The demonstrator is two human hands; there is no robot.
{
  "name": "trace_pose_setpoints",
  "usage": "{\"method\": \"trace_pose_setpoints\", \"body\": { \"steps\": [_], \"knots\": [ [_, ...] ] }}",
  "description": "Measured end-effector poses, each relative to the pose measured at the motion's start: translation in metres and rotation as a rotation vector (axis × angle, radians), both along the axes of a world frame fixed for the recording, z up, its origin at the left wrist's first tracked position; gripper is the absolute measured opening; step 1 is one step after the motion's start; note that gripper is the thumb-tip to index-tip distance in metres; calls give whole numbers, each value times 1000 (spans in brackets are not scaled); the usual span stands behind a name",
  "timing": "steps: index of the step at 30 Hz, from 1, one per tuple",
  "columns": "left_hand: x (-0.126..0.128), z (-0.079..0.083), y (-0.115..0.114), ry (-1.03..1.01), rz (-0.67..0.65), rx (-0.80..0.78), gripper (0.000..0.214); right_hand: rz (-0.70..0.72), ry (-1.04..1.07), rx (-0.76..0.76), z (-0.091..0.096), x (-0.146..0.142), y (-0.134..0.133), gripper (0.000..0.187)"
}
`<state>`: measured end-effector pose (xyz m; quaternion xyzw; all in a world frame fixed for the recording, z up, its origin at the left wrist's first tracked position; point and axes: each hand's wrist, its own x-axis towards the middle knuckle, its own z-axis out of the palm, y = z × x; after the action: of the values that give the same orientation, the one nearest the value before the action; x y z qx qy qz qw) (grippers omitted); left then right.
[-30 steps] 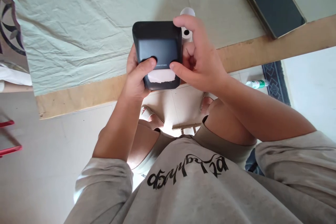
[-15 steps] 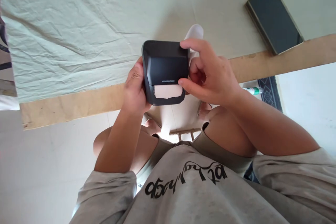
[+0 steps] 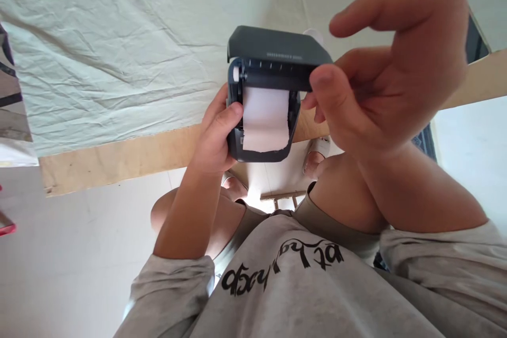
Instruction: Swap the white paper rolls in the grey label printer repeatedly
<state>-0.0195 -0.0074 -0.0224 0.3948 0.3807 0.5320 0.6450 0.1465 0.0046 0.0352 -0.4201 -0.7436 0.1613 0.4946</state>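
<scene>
A black label printer (image 3: 261,156) is gripped by my left hand (image 3: 212,142), whose thumb lies over its left rim and whose fingers are mostly hidden behind it. The printer's lid (image 3: 277,45) is raised. Inside, white label paper (image 3: 265,119) shows, with a torn edge toward my body. My right hand (image 3: 396,74) is at the right of the lid, its index finger stretched out and apart from the thumb. The thumb tip overlaps the lid's right edge; whether it presses there I cannot tell.
A pale green cloth (image 3: 119,53) covers the table, with a bare wooden edge (image 3: 119,156) along the front. A dark phone (image 3: 477,37) lies at the upper right, partly behind my right hand. A white object (image 3: 315,36) peeks out behind the lid. My legs are under the edge.
The printer's lid has swung up, exposing the paper inside. My right hand has moved up and right with its fingers spreading. My left thumb has shifted onto the printer's inner rim.
</scene>
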Motion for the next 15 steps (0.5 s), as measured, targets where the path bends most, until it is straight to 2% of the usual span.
{"method": "trace_pose_setpoints", "body": {
  "steps": [3,6,12,15],
  "knots": [
    [0,-1,-1,15,22,-3,35,-6,69,-64,3,0,-1,11],
    [0,-1,-3,13,30,7,36,55,2,-133,4,4,-1,7],
    [5,-2,-3,26,22,62,36,-3,-147,-60,-7,6,-2,4],
    [5,0,-3,52,-15,83,36,-44,-373,-27,-13,5,-1,8]
  ]
}}
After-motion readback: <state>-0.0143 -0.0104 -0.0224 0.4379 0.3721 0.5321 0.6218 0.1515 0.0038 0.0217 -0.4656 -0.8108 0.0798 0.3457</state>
